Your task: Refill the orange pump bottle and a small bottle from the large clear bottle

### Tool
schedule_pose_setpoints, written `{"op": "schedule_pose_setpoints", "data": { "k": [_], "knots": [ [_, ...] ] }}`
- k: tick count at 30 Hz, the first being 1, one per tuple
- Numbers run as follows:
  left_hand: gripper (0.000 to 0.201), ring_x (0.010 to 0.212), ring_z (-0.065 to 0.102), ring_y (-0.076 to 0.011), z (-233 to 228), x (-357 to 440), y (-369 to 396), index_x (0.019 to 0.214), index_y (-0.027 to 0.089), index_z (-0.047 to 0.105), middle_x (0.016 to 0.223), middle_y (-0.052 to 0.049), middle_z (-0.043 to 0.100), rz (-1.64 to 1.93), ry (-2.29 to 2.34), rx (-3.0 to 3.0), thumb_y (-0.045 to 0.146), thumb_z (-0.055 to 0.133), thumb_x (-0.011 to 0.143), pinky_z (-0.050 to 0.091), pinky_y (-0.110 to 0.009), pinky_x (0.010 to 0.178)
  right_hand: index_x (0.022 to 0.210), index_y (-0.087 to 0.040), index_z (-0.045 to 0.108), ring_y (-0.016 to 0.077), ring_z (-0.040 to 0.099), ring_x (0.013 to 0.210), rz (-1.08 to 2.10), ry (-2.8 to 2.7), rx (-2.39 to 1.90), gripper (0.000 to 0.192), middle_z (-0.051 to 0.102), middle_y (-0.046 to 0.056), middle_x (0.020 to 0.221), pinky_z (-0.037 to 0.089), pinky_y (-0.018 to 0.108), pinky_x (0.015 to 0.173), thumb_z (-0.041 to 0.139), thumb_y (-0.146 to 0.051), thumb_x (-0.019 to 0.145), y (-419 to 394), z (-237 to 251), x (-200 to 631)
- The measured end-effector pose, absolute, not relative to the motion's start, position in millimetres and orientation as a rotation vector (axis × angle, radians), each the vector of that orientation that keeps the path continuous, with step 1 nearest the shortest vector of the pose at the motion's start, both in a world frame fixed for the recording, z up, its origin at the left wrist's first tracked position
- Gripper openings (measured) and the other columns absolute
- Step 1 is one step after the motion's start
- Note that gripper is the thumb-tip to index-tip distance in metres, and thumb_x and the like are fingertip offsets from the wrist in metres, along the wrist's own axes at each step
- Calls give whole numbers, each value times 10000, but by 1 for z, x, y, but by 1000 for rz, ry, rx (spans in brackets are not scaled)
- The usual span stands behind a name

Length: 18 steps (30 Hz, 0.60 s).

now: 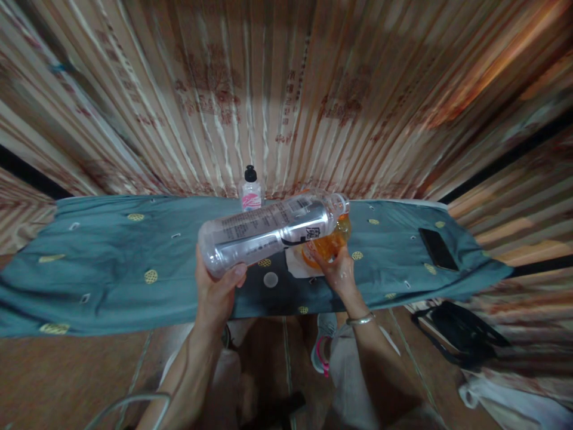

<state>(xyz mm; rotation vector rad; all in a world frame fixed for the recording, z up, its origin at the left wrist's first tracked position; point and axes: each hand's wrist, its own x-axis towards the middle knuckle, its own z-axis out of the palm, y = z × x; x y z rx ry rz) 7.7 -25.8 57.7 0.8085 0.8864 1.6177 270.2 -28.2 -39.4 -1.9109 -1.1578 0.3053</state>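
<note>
Two grips at work: my left hand (218,291) wraps the base of a clear bottle (273,230) tipped sideways over the tabletop (111,263), while my right hand (339,270) clasps an orange cup (329,242) at the bottle's mouth.

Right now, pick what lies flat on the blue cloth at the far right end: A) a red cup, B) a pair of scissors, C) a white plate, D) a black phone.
D: a flat black phone lies on the blue cloth at its right end, apart from the right hand and the left hand, which holds the clear bottle.
</note>
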Motion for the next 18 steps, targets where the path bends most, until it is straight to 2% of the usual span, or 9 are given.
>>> {"op": "schedule_pose_setpoints", "data": {
  "k": [4,10,18],
  "knots": [
    [787,525,512,-83,57,8,-25,1203,232,680,807,22,676,1624,864,814,321,1008,493,330,-180,405,1310,-161,569,389,791,1003,308,-1178,-1857,886,805,212,1130,626,466,820,781,-755,687,-28,-42,271],
    [707,501,502,-76,53,7,-24,1154,224,696,765,26,678,1635,833,841,337,1006,528,335,-175,401,1417,-119,496,448,772,1093,354,-1166,-1821,986,780,249,1188,628,555,875,802,-719,697,-29,-41,269],
    [599,503,507,-71,52,7,-25,1050,225,645,760,35,682,1630,841,837,285,976,555,357,-166,418,1459,-134,488,427,788,1038,374,-1131,-1818,1000,783,236,1215,633,533,857,779,-740,720,-29,-38,266]
  ]
}}
